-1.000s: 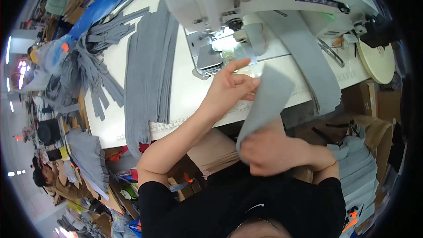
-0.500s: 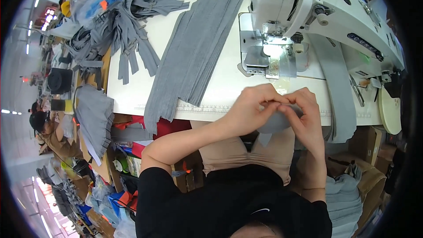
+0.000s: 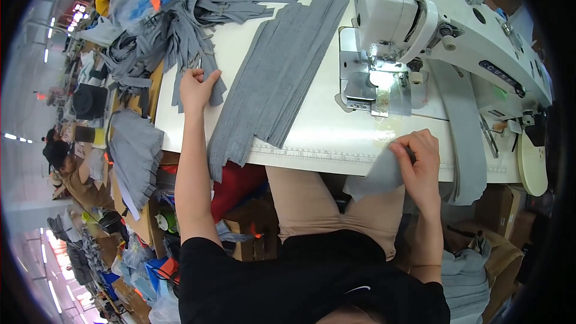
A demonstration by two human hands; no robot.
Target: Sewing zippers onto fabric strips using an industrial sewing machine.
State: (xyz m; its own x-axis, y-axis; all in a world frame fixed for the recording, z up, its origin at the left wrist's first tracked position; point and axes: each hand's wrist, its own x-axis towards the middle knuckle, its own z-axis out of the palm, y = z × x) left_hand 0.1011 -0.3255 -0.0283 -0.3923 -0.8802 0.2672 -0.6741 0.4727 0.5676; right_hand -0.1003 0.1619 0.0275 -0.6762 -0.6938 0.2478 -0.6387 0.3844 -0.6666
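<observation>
Fingers of right hand pinching grey fabric piece, left hand spread on grey strips

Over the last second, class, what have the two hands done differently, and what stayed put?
The left hand let go of the grey fabric piece and reached out left to the pile of narrow grey strips. The right hand keeps holding the piece at the table edge. The long grey panels and sewing machine stayed.

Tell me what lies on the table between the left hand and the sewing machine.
In the head view, a stack of long grey fabric strips lies between the left hand and the sewing machine.
</observation>
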